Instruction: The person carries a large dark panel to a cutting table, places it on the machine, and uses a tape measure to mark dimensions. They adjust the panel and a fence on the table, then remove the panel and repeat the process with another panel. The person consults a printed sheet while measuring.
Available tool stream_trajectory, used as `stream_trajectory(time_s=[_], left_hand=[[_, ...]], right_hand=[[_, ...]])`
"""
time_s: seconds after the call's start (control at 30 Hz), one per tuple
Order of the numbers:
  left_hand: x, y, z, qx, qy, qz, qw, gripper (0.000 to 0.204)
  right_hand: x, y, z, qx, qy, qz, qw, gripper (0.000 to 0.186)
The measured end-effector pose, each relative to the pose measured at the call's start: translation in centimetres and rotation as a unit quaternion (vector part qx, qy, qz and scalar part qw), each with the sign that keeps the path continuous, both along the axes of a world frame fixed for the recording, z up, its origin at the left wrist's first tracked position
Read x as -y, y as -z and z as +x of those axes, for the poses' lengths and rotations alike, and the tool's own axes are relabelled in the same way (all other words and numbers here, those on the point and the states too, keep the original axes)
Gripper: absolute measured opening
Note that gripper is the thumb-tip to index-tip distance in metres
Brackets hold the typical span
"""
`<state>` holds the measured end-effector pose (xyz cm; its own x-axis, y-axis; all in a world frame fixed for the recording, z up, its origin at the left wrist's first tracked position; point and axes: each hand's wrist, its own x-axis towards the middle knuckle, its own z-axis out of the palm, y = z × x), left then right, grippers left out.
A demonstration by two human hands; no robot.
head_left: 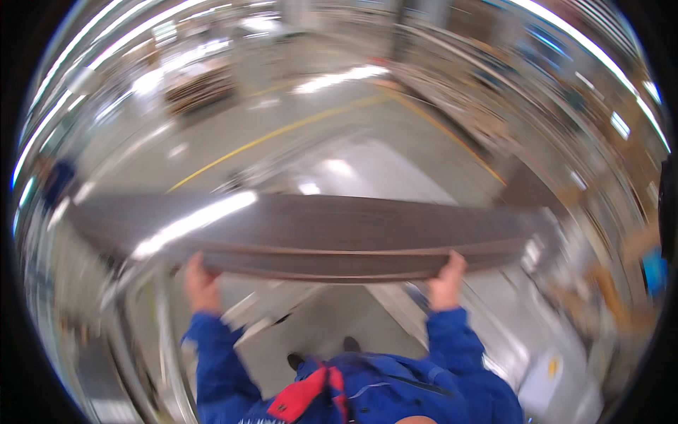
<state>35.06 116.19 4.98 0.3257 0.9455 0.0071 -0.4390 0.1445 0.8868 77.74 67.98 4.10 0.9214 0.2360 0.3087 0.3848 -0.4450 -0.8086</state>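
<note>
Long brown board across the front of the body.
I have the left hand and right hand grasping its near edge, thumbs on top. I'd judge it stiff, heavyish and slick; a wide hold, balanced about the middle, suits it.

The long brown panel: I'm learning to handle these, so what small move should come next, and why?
Perhaps spread the grip slightly: the left hand and right hand hold the long brown panel by its near edge, and its ends reach well beyond both, so wider support might steady it.
</note>
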Motion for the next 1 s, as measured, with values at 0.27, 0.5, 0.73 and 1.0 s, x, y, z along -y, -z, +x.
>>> stream_trajectory(time_s=[0.27, 0.5, 0.73, 1.0], left_hand=[[-7.9, 3.2, -11.8, 0.032, -0.051, -0.167, 0.984, 0.034], [0.2, 0.1, -16.4, 0.048, -0.056, -0.15, 0.986, 0.032], [12.1, -1.1, -18.7, 0.001, -0.267, -0.202, 0.942, 0.038], [20.7, -2.0, -22.2, -0.001, -0.309, -0.216, 0.926, 0.032]], right_hand=[[-7.2, 0.5, -2.4, -0.386, 0.275, 0.584, 0.659, 0.076], [-5.9, 2.6, -7.4, 0.077, 0.02, 0.038, 0.996, 0.063], [-1.0, 10.2, -6.5, -0.11, -0.173, 0.26, 0.944, 0.077], [-1.4, 15.2, -9.8, -0.279, 0.026, 0.13, 0.951, 0.071]])
